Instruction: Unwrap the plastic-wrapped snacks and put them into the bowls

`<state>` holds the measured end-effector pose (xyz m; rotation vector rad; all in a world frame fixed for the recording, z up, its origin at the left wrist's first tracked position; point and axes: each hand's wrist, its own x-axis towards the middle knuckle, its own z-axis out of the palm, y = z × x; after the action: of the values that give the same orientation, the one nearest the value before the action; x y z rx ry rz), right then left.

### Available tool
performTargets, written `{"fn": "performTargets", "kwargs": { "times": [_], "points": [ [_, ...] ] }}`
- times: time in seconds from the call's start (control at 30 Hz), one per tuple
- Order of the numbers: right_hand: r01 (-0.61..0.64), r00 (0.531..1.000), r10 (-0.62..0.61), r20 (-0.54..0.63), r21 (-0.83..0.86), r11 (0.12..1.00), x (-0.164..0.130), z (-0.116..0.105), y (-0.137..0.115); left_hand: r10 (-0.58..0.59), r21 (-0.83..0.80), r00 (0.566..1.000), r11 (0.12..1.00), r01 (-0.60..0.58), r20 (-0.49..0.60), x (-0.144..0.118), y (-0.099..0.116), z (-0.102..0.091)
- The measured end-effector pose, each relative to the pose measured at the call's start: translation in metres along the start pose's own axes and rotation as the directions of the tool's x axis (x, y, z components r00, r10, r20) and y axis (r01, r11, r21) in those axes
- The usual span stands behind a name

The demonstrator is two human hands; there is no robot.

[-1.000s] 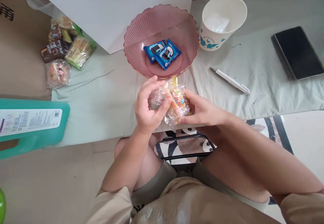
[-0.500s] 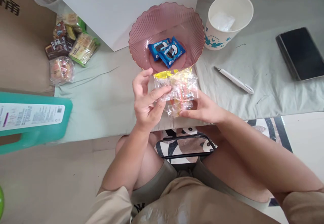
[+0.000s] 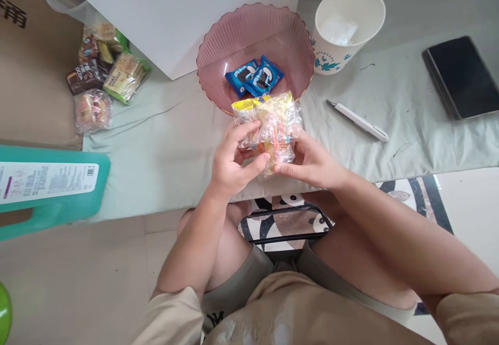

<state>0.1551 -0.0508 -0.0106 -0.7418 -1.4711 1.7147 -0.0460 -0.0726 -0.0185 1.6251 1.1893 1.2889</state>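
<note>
Both my hands grip a crinkled clear plastic snack packet with yellow and orange-red printing. My left hand holds its left side, fingers behind and on top, thumb on the lower edge. On the right side, my right hand has its thumb across the lower corner, and its other fingers are partly hidden behind the plastic. What the packet contains cannot be made out clearly. Just beyond it stands a pink ribbed glass bowl with a gold rim, in which two blue wrapped cookie packs lie overlapping. The packet covers part of the bowl's near rim.
A paper cup holding crumpled clear plastic, a white utility knife and a black phone are on the right. Leftward lie several wrapped snacks and a teal jug. A white box stands behind the bowl.
My left hand has shifted its hold, lowering its raised fingers onto the packet and bringing its thumb to the lower edge. The packet has risen slightly toward the bowl.
</note>
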Motion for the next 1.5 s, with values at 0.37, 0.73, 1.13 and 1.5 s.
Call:
{"fn": "performTargets", "kwargs": {
  "times": [0.37, 0.73, 1.13, 1.5],
  "points": [
    [0.177, 0.963, -0.238, -0.129, -0.366, 0.914, -0.015, -0.01, -0.014, 0.054, -0.092, 0.988, 0.995, -0.04, 0.147, 0.0, 0.002, -0.001],
    [0.076, 0.877, -0.398, -0.269, -0.741, 0.668, -0.02, -0.048, -0.02, 0.173, 0.219, 0.972, 0.966, -0.136, -0.157, 0.0, 0.007, -0.005],
    [-0.246, 0.716, -0.219, -0.663, -0.533, 0.81, -0.026, -0.069, -0.028, 0.263, 0.414, 0.95, 0.893, -0.176, -0.165, -0.004, 0.007, -0.01],
    [-0.306, 0.928, 0.356, -0.113, 0.316, 0.898, -0.021, 0.03, -0.028, 0.355, 0.498, 0.934, 0.817, -0.292, -0.035, -0.002, 0.015, 0.001]
  ]
}}
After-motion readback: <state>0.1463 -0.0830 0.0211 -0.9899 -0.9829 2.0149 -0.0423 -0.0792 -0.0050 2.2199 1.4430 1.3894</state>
